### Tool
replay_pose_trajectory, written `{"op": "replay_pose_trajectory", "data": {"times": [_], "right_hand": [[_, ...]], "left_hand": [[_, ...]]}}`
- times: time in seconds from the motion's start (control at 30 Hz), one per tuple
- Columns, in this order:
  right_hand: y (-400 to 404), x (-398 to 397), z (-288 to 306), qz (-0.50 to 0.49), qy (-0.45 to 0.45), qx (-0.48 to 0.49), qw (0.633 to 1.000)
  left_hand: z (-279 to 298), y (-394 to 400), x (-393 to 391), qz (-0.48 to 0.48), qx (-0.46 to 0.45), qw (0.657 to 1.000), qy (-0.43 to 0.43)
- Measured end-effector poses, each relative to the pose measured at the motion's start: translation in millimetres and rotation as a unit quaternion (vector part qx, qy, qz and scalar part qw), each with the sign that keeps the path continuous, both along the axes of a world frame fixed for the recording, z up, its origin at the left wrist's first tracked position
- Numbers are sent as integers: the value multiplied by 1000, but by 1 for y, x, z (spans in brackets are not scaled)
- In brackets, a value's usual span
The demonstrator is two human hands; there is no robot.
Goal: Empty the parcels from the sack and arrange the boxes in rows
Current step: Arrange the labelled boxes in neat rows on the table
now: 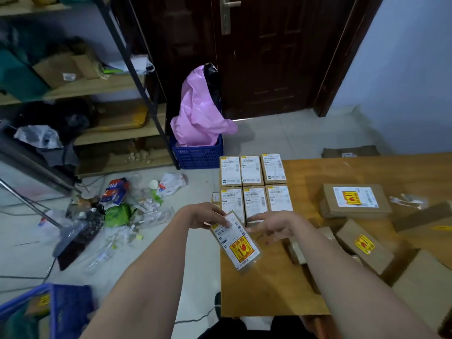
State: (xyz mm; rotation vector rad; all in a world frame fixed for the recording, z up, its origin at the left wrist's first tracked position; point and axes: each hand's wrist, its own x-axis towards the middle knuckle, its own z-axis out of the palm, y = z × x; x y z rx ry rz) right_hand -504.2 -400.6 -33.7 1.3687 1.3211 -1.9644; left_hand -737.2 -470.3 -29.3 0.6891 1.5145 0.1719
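Note:
My left hand (208, 215) grips the top end of a small flat parcel (238, 245) with a white label and a yellow-red sticker, held tilted over the left edge of the wooden table (269, 289). My right hand (271, 226) hovers beside its upper right corner with fingers spread, touching or nearly touching it. Behind the hands, several small labelled boxes (253, 184) lie in two neat rows at the table's far left corner. Loose cardboard boxes, one large (354, 200) and one with a yellow sticker (364, 245), lie scattered on the right.
A blue crate (198, 155) with a pink plastic bag (198, 111) stands on the floor by the door. Litter (122, 211) covers the floor at left. Metal shelving (97, 106) fills the left. Another blue crate (66, 311) sits at bottom left.

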Motion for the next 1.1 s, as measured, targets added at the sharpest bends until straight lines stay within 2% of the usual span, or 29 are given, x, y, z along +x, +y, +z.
{"op": "replay_pose_trajectory", "data": {"times": [0.1, 0.3, 0.47, 0.67, 0.93, 1.1], "right_hand": [[-13, -16, -8, 46, -8, -18, 999], [-31, -25, -31, 55, -57, 6, 997], [-38, -20, -44, 62, -108, -5, 992], [-44, -31, -73, 33, -127, -7, 991], [-42, -41, -82, 17, -143, 25, 989], [-33, -48, -85, 63, -167, 69, 981]], "left_hand": [[-8, -2, 4, -7, 1, 1000, -16], [-40, -6, -2, 60, 3, 998, -24], [-58, -13, -17, 34, -51, 998, 3], [-75, -25, -14, 12, -114, 993, -2], [-82, -19, -5, 10, -112, 994, -14], [-82, -12, -1, 3, -108, 994, -6]]}}
